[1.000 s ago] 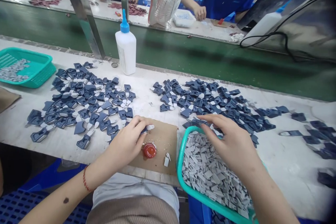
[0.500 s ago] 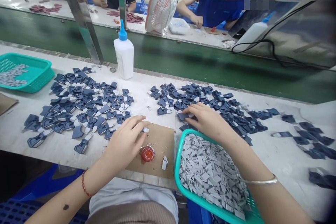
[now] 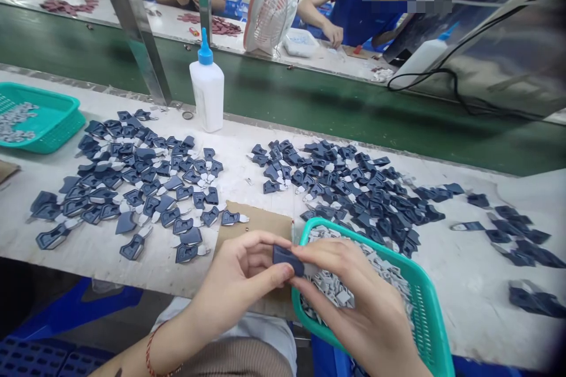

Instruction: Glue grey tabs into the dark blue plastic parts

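L hand (image 3: 241, 274) & R hand (image 3: 356, 280), fingers nearly closed, pinch one dark part (image 3: 286, 259); R grip partly hidden, prob. light: a slip could drop it into the basket (image 3: 425, 290).

Between the left heap (image 3: 145, 154) and the right heap (image 3: 382, 212), a lane of open surface (image 3: 239, 150) runs toward the back, with the upright bottle (image 3: 207, 94) at its rear left. A slanted post (image 3: 132, 29) stands behind the left heap. The basket's (image 3: 424, 306) raised rim and the right hand (image 3: 367, 288) obstruct the near side. Right of the basket, open surface reaches the scattered pieces (image 3: 499, 236).
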### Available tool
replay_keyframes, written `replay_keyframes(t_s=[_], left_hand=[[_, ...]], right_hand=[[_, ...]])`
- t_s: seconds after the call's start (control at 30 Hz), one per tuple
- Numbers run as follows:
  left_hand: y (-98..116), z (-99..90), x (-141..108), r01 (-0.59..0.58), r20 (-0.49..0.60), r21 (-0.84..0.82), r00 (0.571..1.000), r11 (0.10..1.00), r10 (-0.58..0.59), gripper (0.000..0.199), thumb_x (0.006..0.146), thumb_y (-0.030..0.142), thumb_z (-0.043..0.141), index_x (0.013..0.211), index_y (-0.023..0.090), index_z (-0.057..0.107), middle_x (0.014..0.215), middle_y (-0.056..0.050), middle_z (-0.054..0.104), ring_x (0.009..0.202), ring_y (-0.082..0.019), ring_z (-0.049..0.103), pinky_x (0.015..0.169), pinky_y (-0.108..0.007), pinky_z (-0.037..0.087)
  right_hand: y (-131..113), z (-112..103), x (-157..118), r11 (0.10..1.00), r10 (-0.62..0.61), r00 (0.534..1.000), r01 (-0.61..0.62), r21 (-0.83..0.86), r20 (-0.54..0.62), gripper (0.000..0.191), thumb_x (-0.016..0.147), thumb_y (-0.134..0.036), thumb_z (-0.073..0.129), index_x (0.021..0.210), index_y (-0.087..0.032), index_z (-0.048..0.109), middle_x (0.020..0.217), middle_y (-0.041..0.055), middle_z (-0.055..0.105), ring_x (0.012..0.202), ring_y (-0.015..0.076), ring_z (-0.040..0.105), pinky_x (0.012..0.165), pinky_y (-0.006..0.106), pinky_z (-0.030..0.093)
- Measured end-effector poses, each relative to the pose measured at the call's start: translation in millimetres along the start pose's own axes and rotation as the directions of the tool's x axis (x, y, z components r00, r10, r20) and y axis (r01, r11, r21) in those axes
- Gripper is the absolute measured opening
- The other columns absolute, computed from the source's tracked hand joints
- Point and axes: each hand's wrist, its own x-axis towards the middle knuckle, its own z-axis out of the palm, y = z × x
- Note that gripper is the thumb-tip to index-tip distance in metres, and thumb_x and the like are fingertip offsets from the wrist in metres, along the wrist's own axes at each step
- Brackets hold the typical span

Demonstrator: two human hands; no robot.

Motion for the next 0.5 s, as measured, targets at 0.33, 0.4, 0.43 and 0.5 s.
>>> replay_keyframes(t_s=[0.33, 0.4, 0.43, 0.5], left_hand=[[-10, -17.8, -26, 0.05, -0.087, -0.129, 0.994, 0.99, -0.062, 0.017, 0.074, 0.02, 0.08, 0.09, 0.018, 0.073, 0.092, -0.006, 0.076, 0.083, -0.017, 0.071, 0.077, -0.026, 0.058], [-11, -18.3, -29, 0.078, -0.082, -0.144, 0.993, 0.986, -0.09, 0.017, 0.074, 0.022, 0.08, 0.089, 0.018, 0.073, 0.093, -0.005, 0.076, 0.081, -0.016, 0.071, 0.077, -0.026, 0.058], [-13, -18.5, -30, 0.089, -0.081, -0.144, 0.992, 0.986, -0.101, 0.017, 0.074, 0.023, 0.08, 0.089, 0.018, 0.073, 0.094, -0.006, 0.076, 0.081, -0.016, 0.071, 0.078, -0.027, 0.058], [-16, -19.5, -30, 0.102, -0.08, -0.138, 0.99, 0.985, -0.114, 0.018, 0.074, 0.024, 0.081, 0.09, 0.019, 0.074, 0.094, -0.006, 0.076, 0.08, -0.017, 0.071, 0.078, -0.027, 0.058]], right_hand=[[55, -14, -25, 0.908, 0.254, 0.966, -0.223, -0.354, 0.042, 0.017, 0.095, -0.03, 0.053, 0.105, -0.026, 0.067, 0.106, 0.0074, 0.066, 0.102, 0.0251, 0.063, 0.08, 0.037, 0.053], [56, -9, -26, 0.908, 0.204, 0.976, -0.161, -0.386, 0.073, 0.018, 0.096, -0.03, 0.052, 0.106, -0.025, 0.066, 0.106, 0.0084, 0.065, 0.103, 0.0255, 0.062, 0.079, 0.037, 0.052], [55, -7, -26, 0.908, 0.182, 0.98, -0.135, -0.397, 0.083, 0.018, 0.096, -0.031, 0.052, 0.106, -0.024, 0.066, 0.106, 0.0087, 0.065, 0.103, 0.0257, 0.062, 0.079, 0.037, 0.052], [54, -3, -25, 0.907, 0.142, 0.985, -0.09, -0.411, 0.096, 0.016, 0.097, -0.03, 0.052, 0.103, -0.023, 0.064, 0.103, 0.0089, 0.065, 0.101, 0.0254, 0.062, 0.078, 0.037, 0.052]])
